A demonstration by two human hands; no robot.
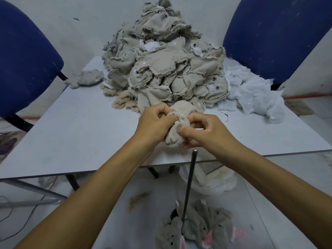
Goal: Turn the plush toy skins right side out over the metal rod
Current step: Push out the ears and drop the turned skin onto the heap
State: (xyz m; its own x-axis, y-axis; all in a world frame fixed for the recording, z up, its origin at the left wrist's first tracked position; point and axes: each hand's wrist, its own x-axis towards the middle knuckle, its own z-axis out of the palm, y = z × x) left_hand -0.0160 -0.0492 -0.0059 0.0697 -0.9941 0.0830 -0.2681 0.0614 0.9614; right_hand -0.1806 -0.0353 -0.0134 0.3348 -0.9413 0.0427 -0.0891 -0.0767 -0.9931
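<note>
Gripping one plush toy skin (177, 123) from both sides above the near edge of the counter (80, 133) — left hand (154, 121) pinching the bunched fabric at its upper left with curled fingers, right hand (203, 132) closing thumb and fingers round the lower right part. Showing fuzzy beige pile at the top of that skin and smoother grey-beige cloth lower down, between the two grips. Standing just below the right hand, tilted slightly, the metal rod (189, 184), its bare tip close under the skin but not plainly touching it; rising from the floor in front of the counter. Lying round the foot of the rod, a cluster of finished grey plush toys (201, 229) with pink ear linings. Heaping up beyond the hands on the far half of the counter, a tall pile of inside-out skins (161, 63) with frayed seams — beside it, to the right, crumpled white material (251, 94). Flanking the counter, two blue chairs (25, 56), one at each side.
</note>
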